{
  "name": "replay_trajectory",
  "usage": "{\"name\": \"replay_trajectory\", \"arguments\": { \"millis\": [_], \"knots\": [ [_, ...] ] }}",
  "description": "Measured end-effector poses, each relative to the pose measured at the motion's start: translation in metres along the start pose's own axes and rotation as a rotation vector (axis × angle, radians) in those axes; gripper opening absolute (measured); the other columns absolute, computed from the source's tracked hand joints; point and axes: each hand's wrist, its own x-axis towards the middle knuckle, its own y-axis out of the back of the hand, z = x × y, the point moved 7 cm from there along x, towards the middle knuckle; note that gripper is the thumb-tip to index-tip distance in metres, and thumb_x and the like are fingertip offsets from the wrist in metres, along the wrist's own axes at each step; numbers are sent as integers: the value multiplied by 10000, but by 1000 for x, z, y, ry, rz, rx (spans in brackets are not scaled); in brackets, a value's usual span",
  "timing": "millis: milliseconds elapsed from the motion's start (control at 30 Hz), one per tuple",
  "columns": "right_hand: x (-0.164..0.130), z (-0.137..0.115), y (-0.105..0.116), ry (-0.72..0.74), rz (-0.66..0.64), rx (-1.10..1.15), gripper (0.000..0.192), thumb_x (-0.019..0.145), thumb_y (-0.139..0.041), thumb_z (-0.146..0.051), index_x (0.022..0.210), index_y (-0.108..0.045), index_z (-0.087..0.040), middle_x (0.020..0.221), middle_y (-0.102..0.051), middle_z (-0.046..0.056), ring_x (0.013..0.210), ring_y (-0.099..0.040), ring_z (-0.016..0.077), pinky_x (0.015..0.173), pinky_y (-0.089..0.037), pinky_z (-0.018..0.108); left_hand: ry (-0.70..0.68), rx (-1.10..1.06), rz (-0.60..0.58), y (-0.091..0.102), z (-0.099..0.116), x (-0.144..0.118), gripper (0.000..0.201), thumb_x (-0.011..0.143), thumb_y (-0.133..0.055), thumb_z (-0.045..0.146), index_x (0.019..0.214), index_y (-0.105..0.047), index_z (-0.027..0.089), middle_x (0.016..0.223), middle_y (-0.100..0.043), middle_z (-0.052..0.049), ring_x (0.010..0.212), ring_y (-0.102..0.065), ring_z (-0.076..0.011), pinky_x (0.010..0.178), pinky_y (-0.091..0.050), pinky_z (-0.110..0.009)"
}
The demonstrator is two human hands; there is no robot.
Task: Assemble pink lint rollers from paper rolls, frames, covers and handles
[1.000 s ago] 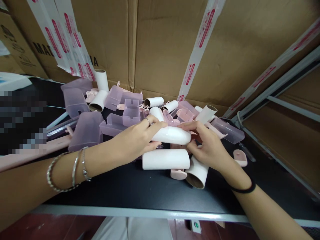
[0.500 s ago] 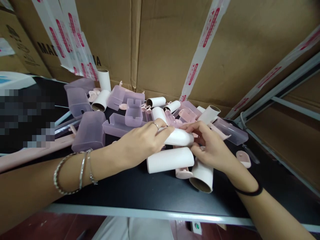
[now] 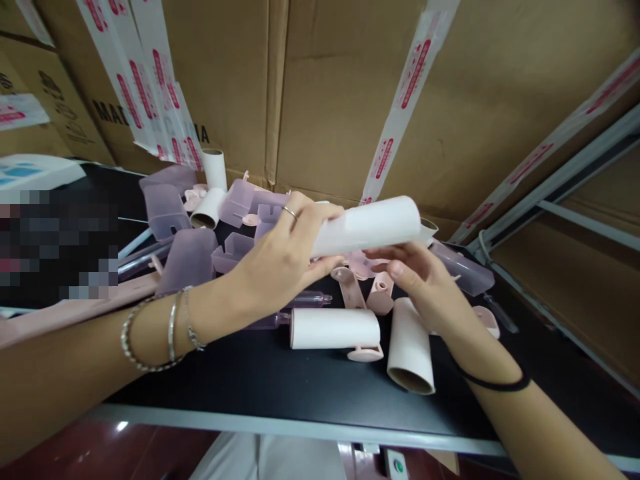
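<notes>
Left fingers [image 3: 323, 213] clasp a white roll [image 3: 377, 223] mid-frame, a light grip best against dents; right fingers [image 3: 411, 277], loosely parted below, seem empty.

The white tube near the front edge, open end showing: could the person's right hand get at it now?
Probably yes: the right hand looks empty, and nothing seems to lie across the white tube just below it in view.
</notes>
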Motion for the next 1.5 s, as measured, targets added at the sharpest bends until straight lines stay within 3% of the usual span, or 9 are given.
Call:
{"name": "replay_trajectory", "arguments": {
  "millis": [133,233,300,400,500,767,867,1067,1500],
  "knots": [
    [-4,-23,-12,112,40,-36,420,893,-547,-569,1147,-572,-236,1123,-691,93,1058,-664,244,906,-553,410,-83,-133,-69,-15,17,-2,421,928,-596,252,1275,-407,105,1206,-568,-153,1137,-605,-240,970,-551,-430],
    [-17,-52,10,348,298,-417,299,886,-612,-411,1120,-587,-227,1117,-657,118,1069,-635,271,930,-518,444,-135,-196,-129,-15,23,-3,292,973,-493,191,1244,-475,84,1192,-596,-155,1157,-604,-212,985,-544,-367],
    [-26,-68,14,518,355,-774,325,838,-676,-315,1134,-592,-213,1100,-637,132,1031,-627,278,883,-517,423,-133,-218,-137,-6,23,-1,280,991,-433,163,1249,-505,78,1177,-617,-149,1177,-598,-191,994,-533,-331],
    [-29,-65,-3,625,131,-1171,395,836,-680,-339,1183,-587,-176,971,-665,110,852,-646,257,701,-511,362,-134,-197,-206,1,25,-2,450,972,-513,264,1365,-433,62,1241,-616,-167,1177,-608,-202,969,-541,-315],
    [-31,-58,-22,676,-9,-1337,402,842,-670,-434,1110,-610,-140,854,-684,93,767,-635,257,642,-474,362,-167,-112,-332,-7,31,-8,523,942,-548,242,1418,-383,101,1237,-653,-133,1097,-660,-210,899,-572,-322],
    [-33,-70,-38,714,14,-1426,233,873,-593,-231,1069,-624,-109,833,-702,119,759,-635,267,650,-439,378,-160,107,-373,-18,35,-11,477,829,-462,72,1305,-465,70,1072,-710,-122,910,-717,-220,720,-594,-311],
    [-33,-71,-41,712,13,-1450,230,838,-577,-125,1061,-630,-98,833,-705,107,745,-638,264,651,-453,381,-219,161,-291,-15,42,-10,417,801,-447,50,1215,-498,43,1038,-706,-133,860,-714,-212,706,-584,-298],
    [-31,-66,-45,687,-2,-1483,271,806,-619,-139,1072,-630,-88,828,-712,98,758,-649,280,718,-505,403,-259,256,-208,-19,48,-12,322,819,-416,30,1131,-489,10,867,-690,-116,659,-684,-179,544,-542,-269],
    [-30,-64,-43,651,4,-1484,251,840,-614,-201,1078,-628,-120,855,-715,105,780,-639,274,755,-506,399,-310,300,-218,-24,46,-18,390,817,-425,-3,1205,-461,-6,978,-697,-139,726,-692,-182,618,-549,-288]
  ]
}}
